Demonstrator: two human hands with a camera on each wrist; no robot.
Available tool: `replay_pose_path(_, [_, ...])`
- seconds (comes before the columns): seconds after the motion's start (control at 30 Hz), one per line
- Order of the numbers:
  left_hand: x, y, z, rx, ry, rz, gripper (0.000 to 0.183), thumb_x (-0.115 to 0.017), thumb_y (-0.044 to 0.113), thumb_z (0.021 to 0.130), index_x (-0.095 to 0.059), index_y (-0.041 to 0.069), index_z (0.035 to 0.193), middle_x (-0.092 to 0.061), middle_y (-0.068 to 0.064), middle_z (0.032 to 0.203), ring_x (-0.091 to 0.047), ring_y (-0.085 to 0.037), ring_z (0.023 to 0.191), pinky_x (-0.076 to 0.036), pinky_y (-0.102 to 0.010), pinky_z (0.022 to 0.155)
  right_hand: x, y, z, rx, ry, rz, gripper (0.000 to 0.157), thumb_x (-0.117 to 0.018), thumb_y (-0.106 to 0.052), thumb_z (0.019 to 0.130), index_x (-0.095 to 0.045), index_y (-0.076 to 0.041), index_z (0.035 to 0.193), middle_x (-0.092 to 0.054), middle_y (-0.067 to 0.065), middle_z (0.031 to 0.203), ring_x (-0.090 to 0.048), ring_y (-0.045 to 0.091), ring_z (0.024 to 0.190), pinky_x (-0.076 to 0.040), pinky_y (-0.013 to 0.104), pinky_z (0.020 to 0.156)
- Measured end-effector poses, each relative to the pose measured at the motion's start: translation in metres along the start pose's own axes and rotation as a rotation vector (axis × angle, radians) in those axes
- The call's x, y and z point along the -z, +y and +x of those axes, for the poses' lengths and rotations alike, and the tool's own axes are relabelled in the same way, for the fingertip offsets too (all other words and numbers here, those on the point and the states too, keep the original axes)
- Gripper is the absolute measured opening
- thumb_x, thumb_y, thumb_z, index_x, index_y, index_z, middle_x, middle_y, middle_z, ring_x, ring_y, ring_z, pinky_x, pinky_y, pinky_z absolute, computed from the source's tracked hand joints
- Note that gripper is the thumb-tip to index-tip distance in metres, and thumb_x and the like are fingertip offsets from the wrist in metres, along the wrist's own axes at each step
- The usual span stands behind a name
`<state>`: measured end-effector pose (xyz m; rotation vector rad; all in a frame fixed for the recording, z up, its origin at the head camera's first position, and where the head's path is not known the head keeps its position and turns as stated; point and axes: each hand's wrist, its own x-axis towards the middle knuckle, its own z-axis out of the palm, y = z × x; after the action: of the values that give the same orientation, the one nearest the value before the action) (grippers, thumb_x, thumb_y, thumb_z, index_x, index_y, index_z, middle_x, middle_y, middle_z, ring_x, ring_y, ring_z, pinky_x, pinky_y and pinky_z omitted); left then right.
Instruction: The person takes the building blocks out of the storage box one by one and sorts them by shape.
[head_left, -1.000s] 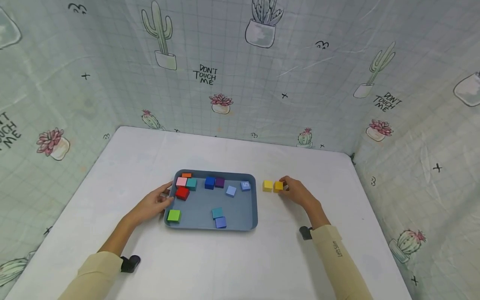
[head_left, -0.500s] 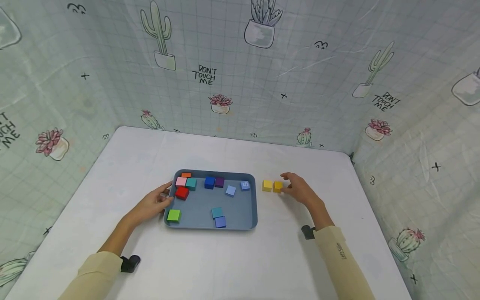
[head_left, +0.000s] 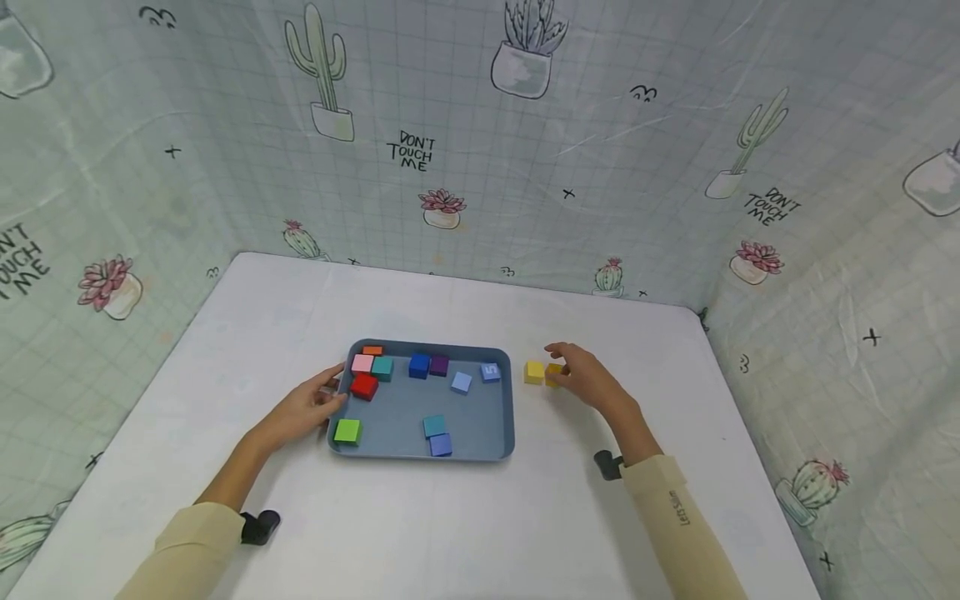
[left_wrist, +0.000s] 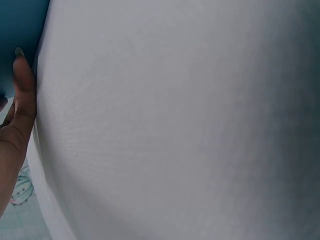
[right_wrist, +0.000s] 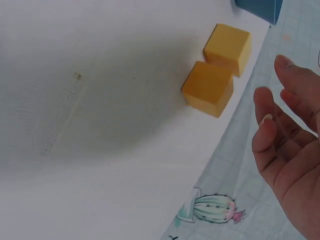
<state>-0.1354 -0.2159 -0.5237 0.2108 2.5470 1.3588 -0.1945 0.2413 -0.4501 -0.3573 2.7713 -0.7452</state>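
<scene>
Since half a second ago, the right hand (head_left: 588,382) has shifted left, so that it now partly covers the darker yellow cube (right_wrist: 207,89); both yellow cubes, the tray (head_left: 397,408) and the left hand (head_left: 306,407) look unmoved. The right hand is loosely open, thumb and fingers bent but parted. In the right wrist view it has hold of nothing — there is a clear gap between fingertips and cube. The darker cube rests on the white table (head_left: 465,533), right of the tray, just beside a paler yellow cube (head_left: 534,372); they are probably paired for their similar colour.

The left hand lies against the tray's left side, thumb at the rim and fingers by the outer wall, most likely to keep the tray from sliding. How firmly it grips, or whether it merely rests there, I cannot tell.

Inside the blue-grey tray, cubes sit mostly near the edges: an orange block (head_left: 372,351), a pink cube (head_left: 362,363), a teal cube (head_left: 382,368) and a red cube (head_left: 364,387) at the far left, and a lime cube (head_left: 348,432) at the near left. The paler yellow cube and the tray's raised rim stand between the darker cube and the tray's floor — a low obstacle, it seems. Cactus-print cloth (head_left: 480,125) hangs behind.
</scene>
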Motion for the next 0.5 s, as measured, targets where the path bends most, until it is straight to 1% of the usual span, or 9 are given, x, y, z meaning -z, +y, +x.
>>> replay_pose_path(0.07, [0.000,0.000,0.000,-0.001,0.005,-0.003,0.064,-0.056,0.026,0.095,-0.026,0.009,0.149,-0.043,-0.022,0.131,-0.051,-0.032,0.101,-0.052,-0.035,0.074,0.000,-0.006,-0.001,0.018,0.001,-0.010,0.050,-0.067,-0.011,0.087,-0.048,-0.003,0.134,-0.053,0.016,0.127,-0.055,0.025,0.097,-0.048,0.038,0.083])
replay_pose_path(0.23, [-0.001,0.001,0.000,0.001,0.008,0.017,0.064,-0.056,0.027,0.095,-0.027,0.009,0.149,-0.046,-0.022,0.125,-0.052,-0.030,0.097,-0.052,-0.034,0.073,-0.003,-0.018,0.001,0.079,0.009,-0.038,0.048,-0.068,-0.010,0.087,-0.051,-0.001,0.131,-0.056,0.017,0.122,-0.055,0.023,0.092,-0.048,0.036,0.080])
replay_pose_path(0.4, [0.000,0.001,0.001,-0.001,0.001,0.029,0.064,-0.055,0.025,0.095,-0.026,0.006,0.148,-0.045,-0.023,0.126,-0.053,-0.027,0.093,-0.052,-0.031,0.070,-0.011,-0.028,0.003,0.119,-0.006,-0.040,0.047,-0.068,-0.012,0.087,-0.052,-0.002,0.129,-0.057,0.015,0.120,-0.054,0.021,0.090,-0.048,0.034,0.078])
replay_pose_path(0.5, [0.000,0.002,0.002,0.000,0.005,0.006,0.064,-0.056,0.024,0.095,-0.026,0.004,0.148,-0.045,-0.023,0.126,-0.053,-0.027,0.092,-0.051,-0.031,0.068,-0.015,-0.033,0.004,0.134,-0.015,-0.044,0.047,-0.068,-0.013,0.087,-0.052,-0.002,0.130,-0.058,0.014,0.120,-0.055,0.020,0.090,-0.048,0.033,0.079])
